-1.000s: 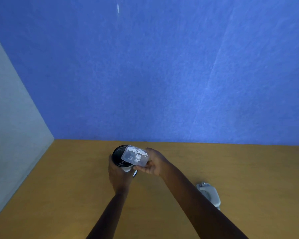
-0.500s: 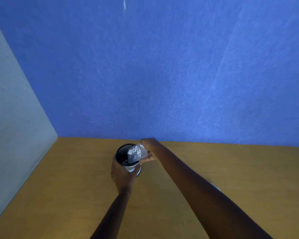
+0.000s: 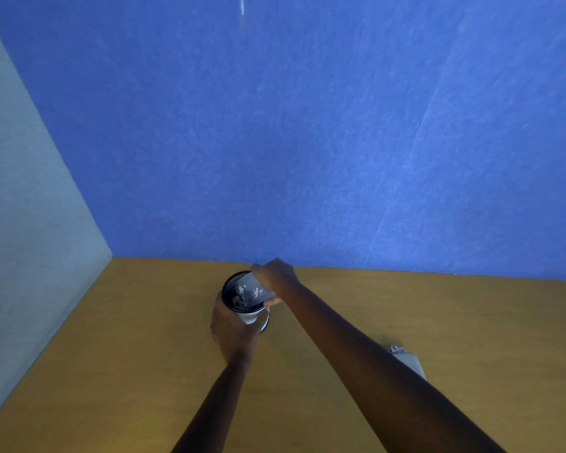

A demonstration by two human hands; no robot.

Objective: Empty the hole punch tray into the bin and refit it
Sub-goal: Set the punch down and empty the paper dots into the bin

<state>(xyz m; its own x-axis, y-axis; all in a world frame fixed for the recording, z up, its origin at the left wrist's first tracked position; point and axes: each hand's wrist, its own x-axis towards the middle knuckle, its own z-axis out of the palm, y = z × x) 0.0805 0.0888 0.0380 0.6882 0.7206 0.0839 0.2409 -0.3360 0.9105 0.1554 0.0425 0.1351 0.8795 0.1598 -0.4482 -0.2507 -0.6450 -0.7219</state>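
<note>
Both hands are busy at the bin [image 3: 239,291]: the left hand [image 3: 232,325] wraps its near side, steadying it, while the right hand [image 3: 275,276] pinches the clear tray [image 3: 252,291], tilted over the bin's mouth with white paper bits showing through. This looks like the emptying step; next the tray wants shaking clean, then carrying back to the hole punch [image 3: 407,361], near right, partly hidden behind the right forearm. Everything sits on a wooden desk [image 3: 128,354] against a blue wall [image 3: 307,142].
</note>
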